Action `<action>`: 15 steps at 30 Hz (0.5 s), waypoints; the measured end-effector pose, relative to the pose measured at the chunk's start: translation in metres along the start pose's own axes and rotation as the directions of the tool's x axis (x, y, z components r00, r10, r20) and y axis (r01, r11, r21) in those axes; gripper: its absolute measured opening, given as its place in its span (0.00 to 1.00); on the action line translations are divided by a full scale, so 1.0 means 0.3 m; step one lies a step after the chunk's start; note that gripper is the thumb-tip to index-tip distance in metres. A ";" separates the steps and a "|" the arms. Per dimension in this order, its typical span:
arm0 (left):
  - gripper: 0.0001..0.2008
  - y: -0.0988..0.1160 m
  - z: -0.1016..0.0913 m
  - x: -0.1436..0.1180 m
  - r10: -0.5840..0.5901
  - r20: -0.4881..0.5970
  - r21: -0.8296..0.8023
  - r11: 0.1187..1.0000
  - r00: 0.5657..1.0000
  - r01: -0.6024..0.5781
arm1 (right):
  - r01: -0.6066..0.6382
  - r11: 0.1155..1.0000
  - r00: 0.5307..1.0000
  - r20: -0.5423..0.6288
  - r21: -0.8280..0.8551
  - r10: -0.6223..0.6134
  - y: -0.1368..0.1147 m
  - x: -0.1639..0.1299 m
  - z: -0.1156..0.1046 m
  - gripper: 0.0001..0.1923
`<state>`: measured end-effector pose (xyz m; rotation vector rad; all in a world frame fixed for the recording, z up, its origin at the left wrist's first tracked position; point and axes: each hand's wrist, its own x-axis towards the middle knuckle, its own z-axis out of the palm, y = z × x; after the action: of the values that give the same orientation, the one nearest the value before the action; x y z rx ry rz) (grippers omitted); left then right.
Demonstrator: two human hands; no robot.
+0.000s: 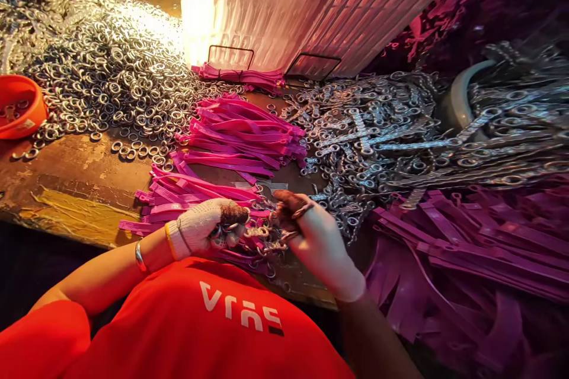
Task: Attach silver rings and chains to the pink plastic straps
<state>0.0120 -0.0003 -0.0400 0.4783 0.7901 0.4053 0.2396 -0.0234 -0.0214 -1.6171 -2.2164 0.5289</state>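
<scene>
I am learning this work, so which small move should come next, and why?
Perhaps the right hand should move slightly toward the left hand, because metal links show in the narrow gap between them, with pink straps close by.

Warm, fierce light flares at upper left, burning the corner of a translucent ribbed panel [275,12] to white and striking hard glints off piled metal rings [120,77], while the right side sinks into dim purple over darkened straps [489,243] and a cool sheen on metal strips [377,124]. The left hand [211,225] catches warm tones and the right hand [322,243] paler, cooler ones, above deep shadow beneath the counter [84,160]. Wide-angle distortion stretches shapes toward the edges, with the murky upper-right corner soft and smeared.
</scene>
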 end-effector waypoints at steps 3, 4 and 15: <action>0.10 -0.005 0.002 -0.001 -0.039 0.011 0.083 0.996 0.999 0.038 | 0.310 0.945 0.950 0.063 -0.109 -0.304 -0.080 0.024 0.014 0.18; 0.10 -0.006 0.003 -0.004 -0.034 0.002 0.116 0.993 0.999 0.033 | 0.374 0.917 0.926 0.101 -0.139 -0.363 -0.092 0.032 0.019 0.17; 0.18 0.026 0.032 -0.104 0.163 -0.035 0.444 0.887 0.986 -0.131 | 0.290 0.950 0.944 0.196 -0.119 -0.264 -0.134 0.056 0.020 0.06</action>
<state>-0.0022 -0.0123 -0.0119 0.9581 0.9220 0.3846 0.1985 -0.0194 -0.0060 -1.3322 -2.6175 0.4555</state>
